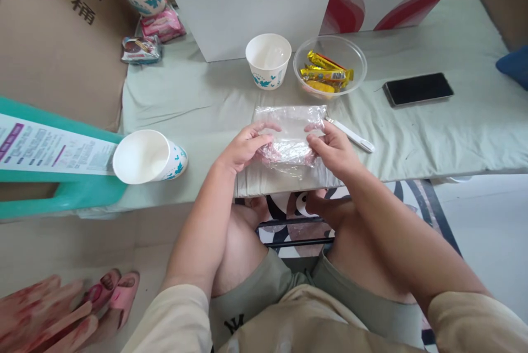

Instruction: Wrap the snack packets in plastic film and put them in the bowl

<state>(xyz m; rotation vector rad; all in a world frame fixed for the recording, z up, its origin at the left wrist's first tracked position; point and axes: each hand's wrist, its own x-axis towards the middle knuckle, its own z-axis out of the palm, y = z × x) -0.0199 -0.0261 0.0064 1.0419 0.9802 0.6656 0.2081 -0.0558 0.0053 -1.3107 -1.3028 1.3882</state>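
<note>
A clear plastic bag (291, 127) with something pinkish inside lies at the near edge of the cloth-covered table (198, 105). My left hand (244, 145) grips its left side with fingers curled over the plastic. My right hand (332, 147) pinches its right side. Both hands press the bag down on the table just above my knees.
Behind the bag stand a white paper cup (268, 60) and a clear bowl (330, 64) of gold-wrapped snacks. A white utensil (352, 136) lies to the right, a black phone (418, 89) farther right. Another cup (146, 156) lies tipped at left on a teal stool. Boxes line the back.
</note>
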